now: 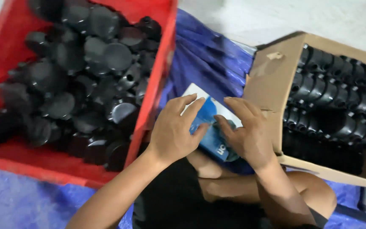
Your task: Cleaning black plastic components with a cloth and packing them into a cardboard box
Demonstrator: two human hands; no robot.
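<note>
Pale grey floor (301,19) along the top edge, evenly lit. Spread over it, a crumpled blue tarp (208,59), reaching both lower corners. Sat on the tarp: red plastic crate (5,55) at left, open cardboard box (272,85) at right.

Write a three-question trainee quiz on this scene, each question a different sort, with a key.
1. True or false: the left hand and right hand both touch the blue and white packet.
2. The red crate holds: A) black round parts, B) white cups, C) blue bags?
3. Fill in: the cardboard box holds neat rows of ____ parts.

Key: 1 true; 2 A; 3 black.
</note>
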